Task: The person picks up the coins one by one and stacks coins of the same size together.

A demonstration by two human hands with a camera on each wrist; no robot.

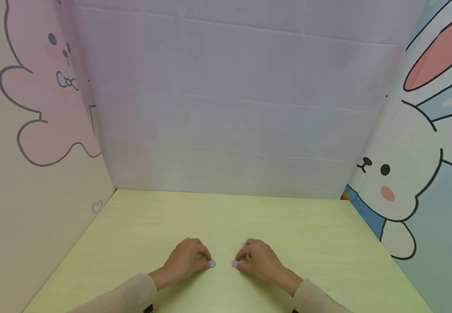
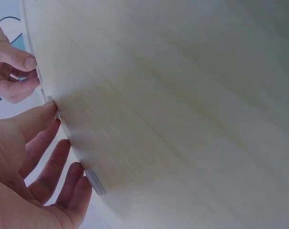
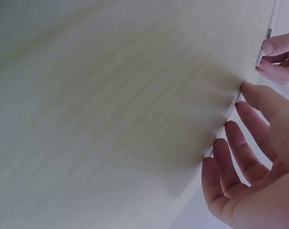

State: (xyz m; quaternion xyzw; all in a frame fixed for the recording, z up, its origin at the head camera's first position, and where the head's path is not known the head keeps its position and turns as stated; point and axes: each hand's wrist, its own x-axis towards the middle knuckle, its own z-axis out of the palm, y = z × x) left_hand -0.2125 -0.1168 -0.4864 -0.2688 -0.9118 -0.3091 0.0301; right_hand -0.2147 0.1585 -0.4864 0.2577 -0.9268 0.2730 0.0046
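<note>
My left hand (image 1: 188, 258) pinches a small pale grey disc (image 1: 212, 263) at its edge between thumb and forefinger, low on the table. In the left wrist view, a short stack of thin grey discs (image 2: 95, 182) lies beside that hand's outer fingertips; the hand hides it in the head view. Facing it across a narrow gap, my right hand (image 1: 259, 260) pinches a second pale disc (image 1: 234, 264) the same way. Just past the right hand's knuckles, another pale disc (image 1: 244, 244) peeks out, partly covered by the fingers.
The pale yellow-green table (image 1: 163, 213) runs back to a white cloth wall (image 1: 226, 108). At the left stands a side panel with a pink cartoon bear (image 1: 54, 100), at the right one with a white cartoon rabbit (image 1: 402, 174).
</note>
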